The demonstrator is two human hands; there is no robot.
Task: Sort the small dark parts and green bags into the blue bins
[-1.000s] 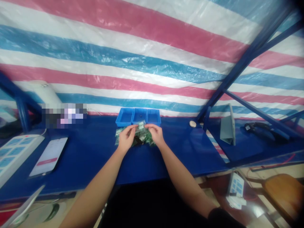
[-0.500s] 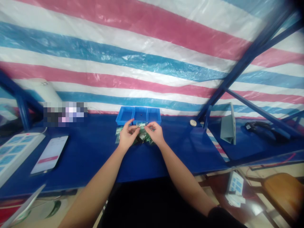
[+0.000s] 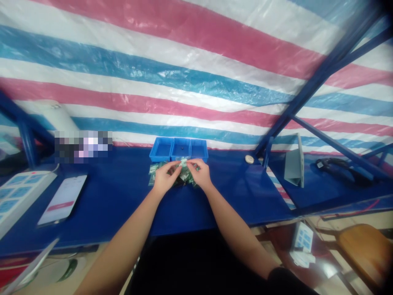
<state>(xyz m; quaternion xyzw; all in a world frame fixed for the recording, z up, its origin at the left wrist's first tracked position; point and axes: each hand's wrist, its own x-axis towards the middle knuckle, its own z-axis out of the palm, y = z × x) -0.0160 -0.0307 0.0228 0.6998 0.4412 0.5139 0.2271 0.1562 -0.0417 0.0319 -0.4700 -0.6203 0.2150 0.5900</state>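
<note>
The whole background is being filled by a striped plastic sheet (image 3: 172,82) in red, white and blue. Below it, the view is being crossed by a blue table (image 3: 245,196), and the right side is being cut by a slanting blue metal frame (image 3: 303,96). The lower right corner is being partly taken up by a brown wooden chair (image 3: 365,254). At the table's left end, space is being occupied by a long white block (image 3: 21,194) marked with blue squares. Near the sheet, three blue bins (image 3: 177,151) are being kept side by side, and just in front of them a heap of clear packets (image 3: 186,177), dark and green inside, is being partly hidden by the hands. Just beside the white block, a phone (image 3: 63,198) with a lit screen is being supported by the table. By the left hand (image 3: 167,175) and the right hand (image 3: 200,173), one small clear packet (image 3: 184,162) is being pinched from either side, between thumb and fingers, above the heap and before the middle bin. Well to the right, a pale round disc (image 3: 249,159) is being borne by the table. In the middle bin, a dark speck (image 3: 182,148) is being held, too small to be identified.
</note>
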